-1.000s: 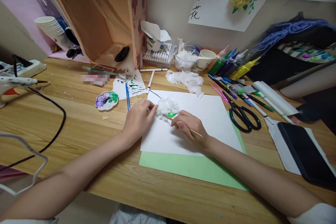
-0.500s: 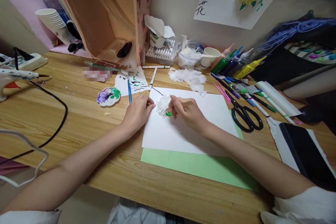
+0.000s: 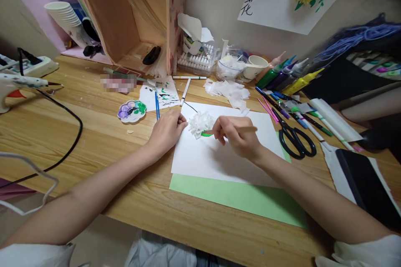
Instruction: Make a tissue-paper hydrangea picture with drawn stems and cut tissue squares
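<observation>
My right hand [image 3: 236, 133] is closed around a thin tan-handled paintbrush [image 3: 249, 129]. Its tip meets a green painted leaf [image 3: 206, 134] under the white paper flower [image 3: 201, 122]. The flower, made of small ruffled pieces, is on the upper left of a white sheet of paper [image 3: 194, 158], with a dark stem line above it. Curled at the sheet's left edge, my left hand [image 3: 167, 131] has its fingertips on the paper. A green sheet [image 3: 225, 196] lies beneath the white one.
A paint palette [image 3: 131, 111] and blue brushes [image 3: 157, 104] lie left of the paper. Black scissors [image 3: 296, 142], pens and a phone [image 3: 366, 179] are at right. Paint bottles [image 3: 275, 73] and torn white tissue [image 3: 228, 91] are behind. A glue gun [image 3: 21, 81] sits far left.
My right hand has moved slightly right and turned, so the brush handle now shows and more of the flower is uncovered. The view has shifted a little; my left hand stays at the paper's edge.
</observation>
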Action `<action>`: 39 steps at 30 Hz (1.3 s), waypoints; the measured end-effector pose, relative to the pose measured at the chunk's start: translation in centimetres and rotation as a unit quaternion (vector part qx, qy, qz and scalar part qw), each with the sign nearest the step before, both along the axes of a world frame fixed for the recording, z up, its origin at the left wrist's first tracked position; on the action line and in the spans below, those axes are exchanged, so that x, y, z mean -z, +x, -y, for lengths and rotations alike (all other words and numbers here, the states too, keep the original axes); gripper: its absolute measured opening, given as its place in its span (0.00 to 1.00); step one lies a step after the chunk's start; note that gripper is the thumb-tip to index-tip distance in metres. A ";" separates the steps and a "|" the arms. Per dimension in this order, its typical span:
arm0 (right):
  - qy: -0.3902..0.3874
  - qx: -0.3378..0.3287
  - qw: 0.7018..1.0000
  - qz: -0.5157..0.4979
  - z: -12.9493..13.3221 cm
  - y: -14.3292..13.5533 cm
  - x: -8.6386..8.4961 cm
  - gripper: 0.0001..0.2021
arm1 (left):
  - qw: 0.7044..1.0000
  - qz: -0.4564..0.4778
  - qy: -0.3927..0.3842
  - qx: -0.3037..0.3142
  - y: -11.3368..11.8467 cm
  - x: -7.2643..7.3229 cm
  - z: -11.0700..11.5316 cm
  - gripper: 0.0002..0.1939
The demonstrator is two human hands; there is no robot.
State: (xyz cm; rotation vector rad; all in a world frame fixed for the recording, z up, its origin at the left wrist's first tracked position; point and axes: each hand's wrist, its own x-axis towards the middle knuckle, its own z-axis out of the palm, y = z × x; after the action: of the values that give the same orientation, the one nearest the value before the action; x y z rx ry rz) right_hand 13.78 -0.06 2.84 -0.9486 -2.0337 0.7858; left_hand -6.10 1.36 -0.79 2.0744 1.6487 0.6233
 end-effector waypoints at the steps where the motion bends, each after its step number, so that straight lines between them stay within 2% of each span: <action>1: 0.042 -0.020 0.999 0.015 0.3 0.1 0.2 0.23 | 1.000 -0.001 0.001 0.000 0.0 0.1 0.0 0.04; 4: 0.137 -0.063 0.987 0.051 0.6 -0.1 1.1 0.21 | 1.000 -0.003 0.002 -0.003 0.0 0.2 0.0 0.04; 8: 0.166 -0.057 0.982 0.071 0.1 -0.4 2.0 0.20 | 1.000 -0.003 0.002 -0.001 0.0 0.1 0.0 0.04; 14: 0.119 -0.027 0.991 0.061 -0.3 -0.7 2.0 0.22 | 1.000 -0.003 0.007 0.001 0.0 0.2 0.0 0.04; 21: -0.026 0.044 0.997 0.062 -1.8 -2.1 1.2 0.28 | 1.000 -0.012 0.003 0.000 0.0 -0.1 0.1 0.04; 31: -0.051 0.055 0.987 0.139 -2.7 -4.7 -0.5 0.28 | 1.000 -0.020 0.003 0.002 0.1 -0.3 0.0 0.03; 33: -0.075 0.054 0.990 0.106 -2.6 -4.1 -0.9 0.28 | 1.000 -0.016 0.000 0.003 0.1 -0.3 0.0 0.03; 36: -0.102 0.075 0.992 -0.028 -2.2 -2.1 -1.4 0.26 | 1.000 -0.010 -0.002 0.002 0.0 -0.2 0.0 0.04; 39: -0.102 0.112 0.976 -0.154 -1.8 0.6 -0.7 0.23 | 1.000 -0.008 -0.006 0.003 -0.1 -0.1 0.0 0.04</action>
State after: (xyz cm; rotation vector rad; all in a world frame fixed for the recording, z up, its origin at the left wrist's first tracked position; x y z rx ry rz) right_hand 14.39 1.69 3.50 -1.0753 -1.5719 0.9645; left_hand -6.22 1.41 -0.66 2.0814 1.6504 0.5945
